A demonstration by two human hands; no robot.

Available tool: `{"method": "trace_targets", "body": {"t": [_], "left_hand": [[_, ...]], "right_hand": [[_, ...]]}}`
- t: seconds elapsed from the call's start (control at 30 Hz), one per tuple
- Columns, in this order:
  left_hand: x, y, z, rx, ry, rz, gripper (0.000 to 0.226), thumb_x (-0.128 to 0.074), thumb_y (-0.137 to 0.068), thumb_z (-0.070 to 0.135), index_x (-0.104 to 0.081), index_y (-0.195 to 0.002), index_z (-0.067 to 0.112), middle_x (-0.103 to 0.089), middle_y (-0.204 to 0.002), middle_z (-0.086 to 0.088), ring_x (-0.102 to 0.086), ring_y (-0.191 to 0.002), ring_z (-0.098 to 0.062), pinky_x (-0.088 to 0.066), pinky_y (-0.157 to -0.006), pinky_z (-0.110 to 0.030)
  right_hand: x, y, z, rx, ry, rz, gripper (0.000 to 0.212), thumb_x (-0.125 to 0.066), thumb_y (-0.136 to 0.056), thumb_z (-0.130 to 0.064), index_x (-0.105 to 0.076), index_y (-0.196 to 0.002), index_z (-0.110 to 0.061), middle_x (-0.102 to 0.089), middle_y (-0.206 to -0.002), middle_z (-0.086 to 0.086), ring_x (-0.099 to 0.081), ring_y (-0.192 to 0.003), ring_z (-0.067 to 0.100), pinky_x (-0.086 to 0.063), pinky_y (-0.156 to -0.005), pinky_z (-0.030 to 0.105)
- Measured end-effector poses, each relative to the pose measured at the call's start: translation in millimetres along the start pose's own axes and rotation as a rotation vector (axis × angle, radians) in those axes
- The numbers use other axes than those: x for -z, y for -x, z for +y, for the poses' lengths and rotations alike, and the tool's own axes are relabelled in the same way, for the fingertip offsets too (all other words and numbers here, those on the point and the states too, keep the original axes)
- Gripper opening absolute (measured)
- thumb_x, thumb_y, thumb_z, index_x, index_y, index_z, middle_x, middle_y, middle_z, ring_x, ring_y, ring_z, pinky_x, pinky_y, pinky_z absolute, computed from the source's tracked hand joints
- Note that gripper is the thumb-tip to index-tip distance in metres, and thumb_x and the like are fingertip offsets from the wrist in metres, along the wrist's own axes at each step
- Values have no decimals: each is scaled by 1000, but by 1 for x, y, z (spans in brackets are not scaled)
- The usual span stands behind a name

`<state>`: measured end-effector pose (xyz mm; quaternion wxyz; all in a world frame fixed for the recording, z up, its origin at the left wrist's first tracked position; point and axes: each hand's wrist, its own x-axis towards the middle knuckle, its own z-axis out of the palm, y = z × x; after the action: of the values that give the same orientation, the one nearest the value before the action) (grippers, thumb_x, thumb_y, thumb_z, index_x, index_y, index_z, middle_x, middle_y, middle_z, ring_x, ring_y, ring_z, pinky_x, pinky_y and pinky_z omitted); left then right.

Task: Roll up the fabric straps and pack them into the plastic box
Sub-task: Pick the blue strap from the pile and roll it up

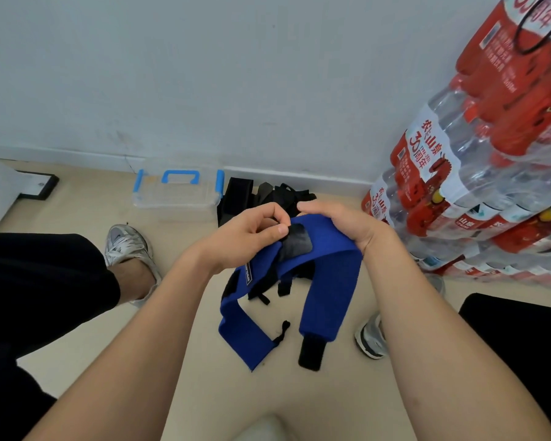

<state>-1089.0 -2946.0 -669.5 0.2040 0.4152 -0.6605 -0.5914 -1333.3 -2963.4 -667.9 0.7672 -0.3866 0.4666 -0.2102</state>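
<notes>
Both my hands hold blue fabric straps (pixel 328 281) up over the floor. My left hand (pixel 248 237) pinches the strap beside its black patch (pixel 295 241), thumb on top. Over the strap's right part curls my right hand (pixel 337 221), gripping it. One blue end with a black tip (pixel 310 351) hangs toward the floor, and another blue end (pixel 245 332) hangs to its left. A pile of black straps (pixel 261 195) lies on the floor by the wall. The clear plastic box (pixel 177 198), with blue handle and latches, stands closed to the left of that pile.
Shrink-wrapped packs of water bottles (pixel 477 173) with red labels are stacked at the right against the wall. My two feet in grey sneakers (pixel 129 246) rest on the beige floor. A black-framed object (pixel 39 186) lies at the far left.
</notes>
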Motion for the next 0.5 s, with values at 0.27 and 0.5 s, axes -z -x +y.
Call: {"method": "trace_targets", "body": {"t": [0.27, 0.5], "left_hand": [[1, 0, 1, 187, 17, 30, 26, -67, -103, 54, -62, -121, 36, -81, -102, 4, -79, -96, -13, -60, -79, -27], [17, 9, -1, 207, 16, -148, 46, -100, -69, 43, -83, -106, 23, -83, -108, -6, -81, -101, -24, -65, -89, -36]], "right_hand": [[7, 3, -5, 119, 247, -94, 20, -81, -88, -7, -84, -107, -14, -79, -97, 11, -75, -83, 21, -61, -73, 29], [13, 0, 3, 139, 205, -13, 11, -80, -91, -9, -83, -102, -11, -78, -98, 12, -73, -85, 22, -59, -80, 35]]}}
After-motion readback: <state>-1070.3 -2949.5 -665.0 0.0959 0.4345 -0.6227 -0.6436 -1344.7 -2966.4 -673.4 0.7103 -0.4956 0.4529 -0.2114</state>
